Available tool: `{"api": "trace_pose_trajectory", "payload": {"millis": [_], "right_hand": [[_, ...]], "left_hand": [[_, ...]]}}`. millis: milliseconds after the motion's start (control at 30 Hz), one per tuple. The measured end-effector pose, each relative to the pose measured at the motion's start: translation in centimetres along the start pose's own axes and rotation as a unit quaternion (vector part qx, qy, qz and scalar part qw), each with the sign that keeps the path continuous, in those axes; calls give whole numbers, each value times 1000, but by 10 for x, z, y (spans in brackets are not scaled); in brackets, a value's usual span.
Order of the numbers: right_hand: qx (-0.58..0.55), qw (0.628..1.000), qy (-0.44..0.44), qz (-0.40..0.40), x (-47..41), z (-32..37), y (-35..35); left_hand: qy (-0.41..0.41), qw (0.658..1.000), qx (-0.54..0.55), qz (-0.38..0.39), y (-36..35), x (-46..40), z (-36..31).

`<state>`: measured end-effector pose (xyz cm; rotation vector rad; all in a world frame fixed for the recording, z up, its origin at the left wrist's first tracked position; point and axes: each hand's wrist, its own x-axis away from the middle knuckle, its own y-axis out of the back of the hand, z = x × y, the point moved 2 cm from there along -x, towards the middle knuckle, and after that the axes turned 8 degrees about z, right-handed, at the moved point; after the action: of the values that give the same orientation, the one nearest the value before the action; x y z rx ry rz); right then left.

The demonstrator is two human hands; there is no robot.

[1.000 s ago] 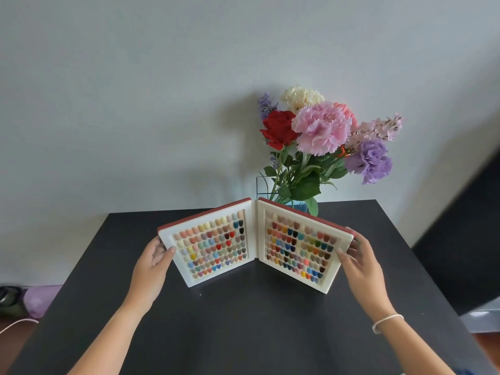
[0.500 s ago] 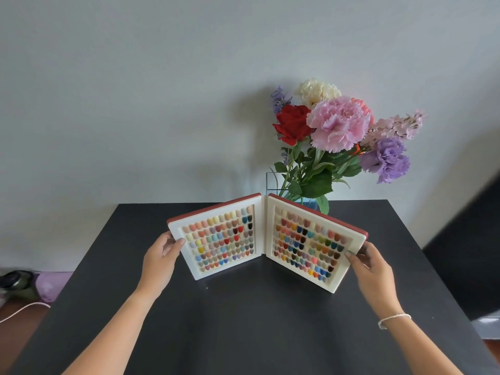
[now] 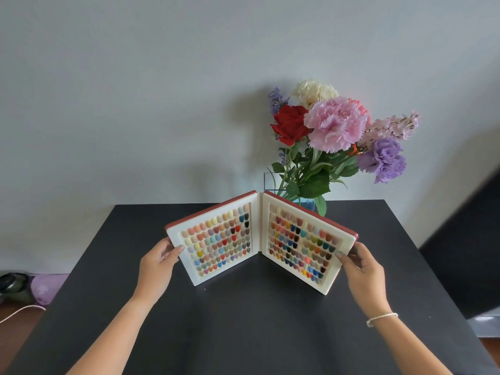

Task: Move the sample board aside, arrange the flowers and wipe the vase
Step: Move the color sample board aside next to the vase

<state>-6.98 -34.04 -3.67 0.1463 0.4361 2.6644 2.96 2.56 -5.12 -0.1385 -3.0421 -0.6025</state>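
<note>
A hinged sample board [image 3: 258, 239] with white frames, red backs and rows of coloured nail tips stands open like a book on the black table [image 3: 243, 328]. My left hand [image 3: 159, 263] grips its left edge. My right hand [image 3: 361, 269] grips its right edge. Behind the board stands a bunch of flowers [image 3: 335, 125], red, pink, cream and purple, in a clear vase [image 3: 270, 182] with a blue base. The board hides most of the vase.
A pale wall rises just behind the table. On the floor at the left lie a purple cloth [image 3: 46, 288], a dark object [image 3: 12, 285] and a white cable [image 3: 19, 312]. Dark furniture [image 3: 470, 255] stands at the right.
The view has shifted a little, so the board and flowers sit further right in frame. Both hands have closed more firmly on the board's outer edges.
</note>
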Motion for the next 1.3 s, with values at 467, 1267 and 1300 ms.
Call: {"api": "trace_pose_trajectory", "payload": {"millis": [467, 1267, 1300], "right_hand": [[-91, 993, 30, 63, -11, 36, -96], [-63, 990, 64, 108, -116, 123, -316], [-63, 990, 59, 107, -118, 121, -319]], "left_hand": [[5, 994, -24, -104, 80, -7, 22], [23, 976, -2, -217, 214, -137, 71], [25, 977, -2, -213, 213, -142, 74]]}}
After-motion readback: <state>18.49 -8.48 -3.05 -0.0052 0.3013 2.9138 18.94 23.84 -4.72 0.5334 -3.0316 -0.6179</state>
